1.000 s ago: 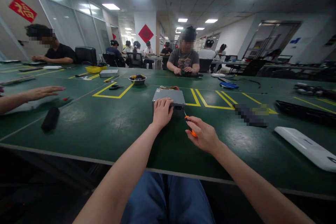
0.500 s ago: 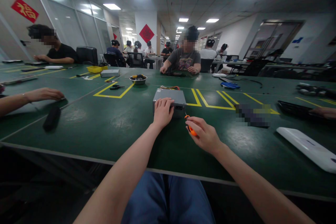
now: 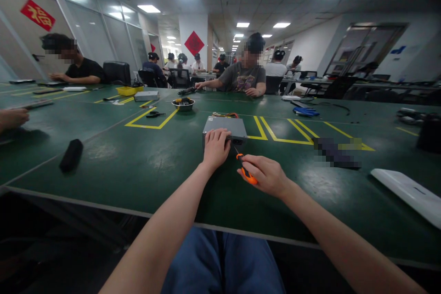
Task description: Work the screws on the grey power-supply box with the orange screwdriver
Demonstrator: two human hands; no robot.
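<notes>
A grey sheet-metal box (image 3: 223,125), apparently a power supply, lies flat at the centre of the frame on a dark green work mat (image 3: 103,167), with a socket in its right end. The left hand (image 3: 216,149) sits palm down on the box's near edge, fingers together and curled over, clamping it to the mat, with the forearm rising from the lower left. The right hand (image 3: 263,176), angled in from the lower right, is closed around an orange-handled screwdriver (image 3: 246,174). Its thin shaft points up and left, the tip just beside the box's near right corner. Both forearms cross the mat's straight front edge (image 3: 86,203). Open green mat spreads left of the box and rightward toward a long white plastic panel (image 3: 406,202), and a yellow taped outline (image 3: 151,126) lies beyond to the upper left.
</notes>
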